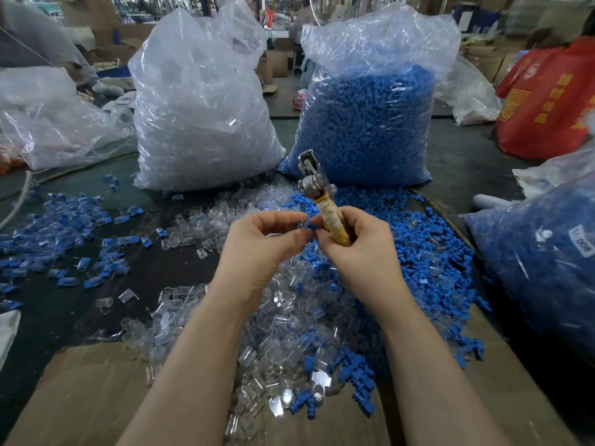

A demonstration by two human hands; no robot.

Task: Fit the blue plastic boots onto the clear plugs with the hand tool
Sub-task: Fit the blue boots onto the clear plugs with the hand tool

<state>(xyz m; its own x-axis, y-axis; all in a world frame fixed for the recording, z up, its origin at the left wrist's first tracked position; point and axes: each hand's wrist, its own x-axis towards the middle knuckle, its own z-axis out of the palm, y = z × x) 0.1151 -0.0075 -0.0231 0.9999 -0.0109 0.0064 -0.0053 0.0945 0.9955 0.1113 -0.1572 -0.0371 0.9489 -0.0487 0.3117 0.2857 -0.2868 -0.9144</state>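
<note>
Here, grip first, then outward.
Right hand (357, 249): fingers curled round the tape-wrapped handle of the hand tool (322, 201); thumb and forefinger also reach left to the small parts held between the two hands.
Hand tool: points up and away from the person, tilted slightly left; metal head at top, yellowish wrapped handle inside the right fist.
Left hand (260, 243): fingertips pinched together on a clear plug (302, 224), just beside the right fingertips.
Blue boot (311, 227): a small blue piece shows between the fingertips of both hands, touching the clear plug; whether it is seated on it, cannot tell.
Loose clear plugs (283, 317): heap on the table under and in front of the wrists.
Loose blue boots (428, 252): heap to the right of the hands, running into the clear heap.
Fitted pieces (64, 220): blue-and-clear parts scattered over the dark table (48, 317) at left.
Cardboard sheet (90, 394): lies under the forearms at the near edge.
Bag of clear plugs (203, 123): upright behind the heaps, left of centre.
Bag of blue boots (370, 123): upright just right of it, behind the tool head.
Red bag (547, 101): far right.
</note>
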